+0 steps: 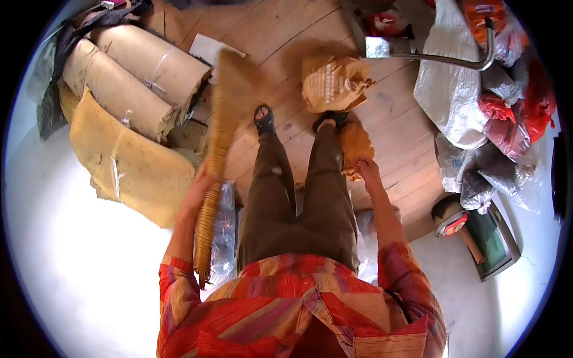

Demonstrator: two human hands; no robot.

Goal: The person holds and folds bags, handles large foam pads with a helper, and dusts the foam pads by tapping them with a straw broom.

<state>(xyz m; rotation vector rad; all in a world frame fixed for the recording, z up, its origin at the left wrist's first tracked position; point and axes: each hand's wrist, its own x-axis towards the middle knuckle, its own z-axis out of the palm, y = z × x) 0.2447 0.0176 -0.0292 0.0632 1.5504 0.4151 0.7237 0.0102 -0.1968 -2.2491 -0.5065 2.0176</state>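
Left hand (205, 181) wrapped round a straw broom (220, 122) left of the legs (268, 185), right hand (367, 169) pinching a small brown bag (357, 143), bigger paper bag (332, 83) just ahead of the right foot (326, 123), big rolls (113, 86) at left, plastic bags (504, 128) at right.

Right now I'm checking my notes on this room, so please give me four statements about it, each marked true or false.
1. The left hand holds a broom. True.
2. Only one hand holds something. False: the right hand grips a brown bag too.
3. A printed bag sits on the wooden floor. True.
4. Both feet are bare. False: they wear dark sandals.
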